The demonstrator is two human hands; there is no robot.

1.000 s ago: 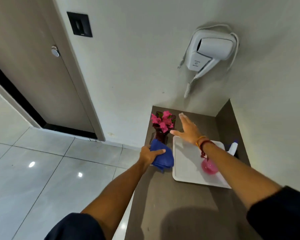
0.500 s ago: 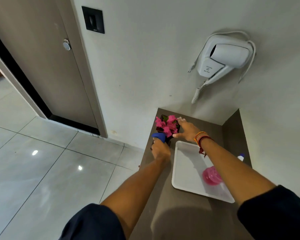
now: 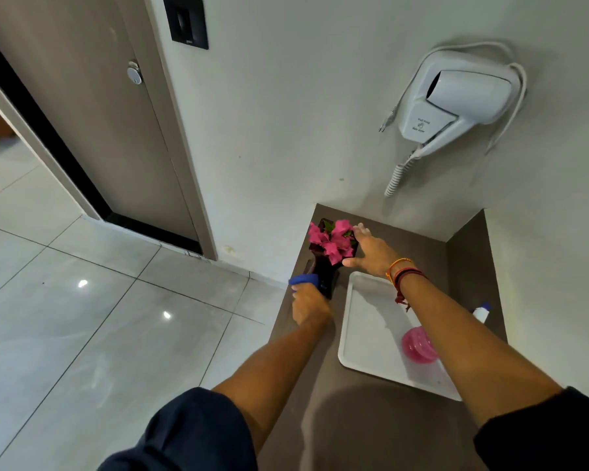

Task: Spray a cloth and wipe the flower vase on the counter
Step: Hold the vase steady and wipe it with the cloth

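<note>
One dark vase [image 3: 325,271] of pink flowers [image 3: 334,240] stands just left of one white tray [image 3: 364,321]. The left hand [image 3: 309,305] presses one blue cloth [image 3: 304,279] against it; the right hand [image 3: 369,251] grips its top.

The counter [image 3: 371,419] is closed at the far side and at the right side by walls, and it is open only at its left edge and at the near side. The dark vase [image 3: 325,271] stands in the far left corner, and the white tray [image 3: 368,321] lies just beside it on the right, with a pink object [image 3: 417,345] on it. Bare counter stays free near the tray, and a white bottle [image 3: 481,312] stands in the narrow strip between tray and right wall.
</note>
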